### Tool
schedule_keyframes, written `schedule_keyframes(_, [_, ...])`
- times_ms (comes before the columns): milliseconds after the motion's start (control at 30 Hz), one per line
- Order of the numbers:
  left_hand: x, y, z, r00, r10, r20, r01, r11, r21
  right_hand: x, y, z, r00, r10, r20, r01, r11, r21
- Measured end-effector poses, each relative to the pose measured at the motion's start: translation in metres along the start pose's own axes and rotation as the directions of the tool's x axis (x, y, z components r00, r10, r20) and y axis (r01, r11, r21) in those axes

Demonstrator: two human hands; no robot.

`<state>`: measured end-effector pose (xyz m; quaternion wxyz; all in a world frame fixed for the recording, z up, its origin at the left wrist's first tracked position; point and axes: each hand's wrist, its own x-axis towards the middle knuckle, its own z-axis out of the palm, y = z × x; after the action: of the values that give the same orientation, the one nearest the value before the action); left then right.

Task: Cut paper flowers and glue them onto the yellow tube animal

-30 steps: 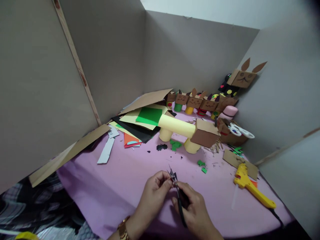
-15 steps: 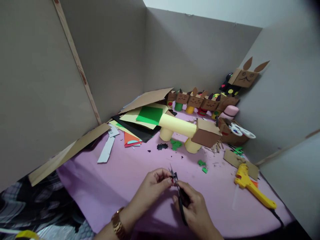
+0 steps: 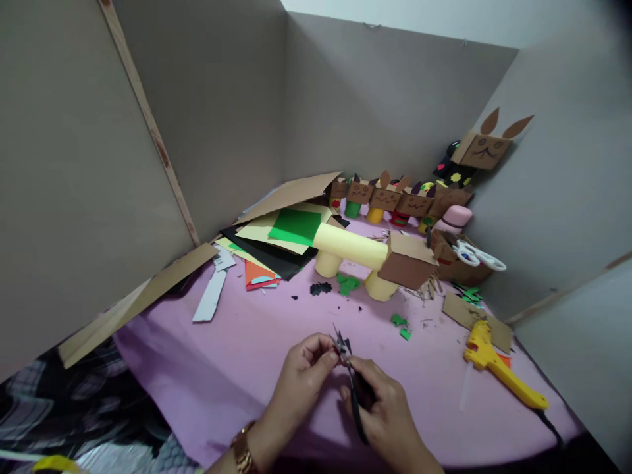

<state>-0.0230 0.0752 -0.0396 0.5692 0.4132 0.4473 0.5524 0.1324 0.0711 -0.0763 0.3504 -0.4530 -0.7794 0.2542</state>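
Note:
My right hand (image 3: 382,401) is closed around the black handles of a pair of scissors (image 3: 353,388), whose blades point up and slightly left. Pinched in the fingers of my left hand (image 3: 311,368) is a small piece of black paper (image 3: 347,345), partly hidden by the blades and fingertips. The blades lie right at this piece. Beyond my hands lie a pile of small black cutouts (image 3: 320,288) and some green cutouts (image 3: 348,284). Behind them stands a pale yellow paper tube body (image 3: 351,245) on tube legs, with a brown cardboard box head (image 3: 409,260) at its right end.
A yellow glue gun (image 3: 503,368) lies at the right beside a cardboard piece (image 3: 474,319). White-handled scissors (image 3: 476,255) rest in a cardboard box. Several box-headed figures (image 3: 388,197) line the back. Paper sheets (image 3: 296,227) and cardboard strips (image 3: 210,296) lie left on the pink tablecloth (image 3: 237,368).
The scissor blades have opened slightly and shifted a little left at the black paper. My left wrist has moved slightly right and down; both hands keep their hold.

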Motion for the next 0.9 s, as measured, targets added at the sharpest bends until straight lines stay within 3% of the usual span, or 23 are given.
schedule_keyframes(133, [0.003,0.003,-0.004,0.999,0.019,0.045,-0.023,0.996,0.087,-0.001,0.002,0.0,1.0,-0.003,0.017,0.003,1.0,-0.019])
schedule_keyframes(500, [0.015,0.012,-0.022,0.971,-0.017,0.239,-0.017,0.99,0.14,-0.001,0.005,0.001,0.998,0.004,0.06,0.0,0.998,-0.068])
schedule_keyframes(733, [0.023,0.007,-0.025,0.956,-0.074,0.284,0.042,0.992,0.118,0.0,0.005,0.002,0.998,0.015,0.06,-0.011,0.998,-0.067])
schedule_keyframes(900, [0.024,0.0,-0.027,0.956,-0.04,0.289,0.022,0.998,0.067,0.002,0.004,0.002,0.998,0.015,0.054,-0.011,0.997,-0.075])
